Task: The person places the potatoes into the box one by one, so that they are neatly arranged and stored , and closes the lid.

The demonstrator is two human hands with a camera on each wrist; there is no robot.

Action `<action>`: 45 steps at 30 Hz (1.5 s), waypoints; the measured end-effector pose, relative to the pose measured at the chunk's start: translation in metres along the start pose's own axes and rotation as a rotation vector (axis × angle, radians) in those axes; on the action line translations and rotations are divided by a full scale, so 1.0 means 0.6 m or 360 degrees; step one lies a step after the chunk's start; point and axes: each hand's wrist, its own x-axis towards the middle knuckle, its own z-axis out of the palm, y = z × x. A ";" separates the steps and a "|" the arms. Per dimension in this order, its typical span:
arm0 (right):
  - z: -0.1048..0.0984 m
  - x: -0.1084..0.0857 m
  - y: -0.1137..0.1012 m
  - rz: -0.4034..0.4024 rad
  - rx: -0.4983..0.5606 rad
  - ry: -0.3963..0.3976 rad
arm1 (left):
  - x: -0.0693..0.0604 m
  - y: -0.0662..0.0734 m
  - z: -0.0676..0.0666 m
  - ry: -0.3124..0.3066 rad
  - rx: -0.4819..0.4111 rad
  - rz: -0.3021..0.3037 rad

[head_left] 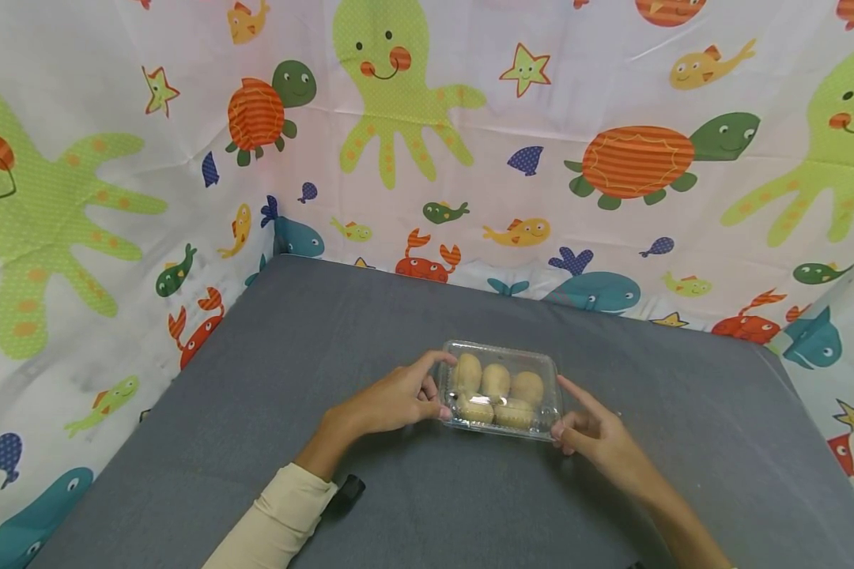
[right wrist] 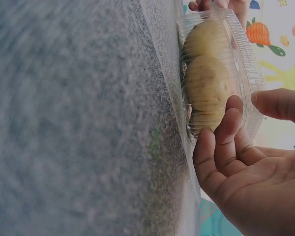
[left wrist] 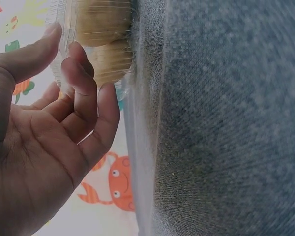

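Observation:
A clear plastic clamshell box (head_left: pixel 500 429) with its lid down holds several potatoes (head_left: pixel 496 381). It sits on or very close to the grey cloth; I cannot tell which. My left hand (head_left: pixel 398 399) pinches its left edge between thumb and fingers. At the box's right end, my right hand (head_left: pixel 598 438) pinches the near corner by the rim. Through the ribbed side wall in the right wrist view, yellow-brown potatoes (right wrist: pixel 209 83) show. The left wrist view has the thumb (left wrist: pixel 42 54) at the rim and curled fingers beside the wall.
A grey cloth (head_left: pixel 256 458) covers the table surface. White curtains (head_left: pixel 462 229) printed with sea animals stand behind it and at both sides. A black device (head_left: pixel 349 490) is strapped at the left wrist, by the beige sleeve (head_left: pixel 285 506).

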 end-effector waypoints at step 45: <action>0.009 -0.001 -0.004 0.0012 0.0047 0.0027 | 0.001 0.002 0.002 0.0009 0.0006 0.0024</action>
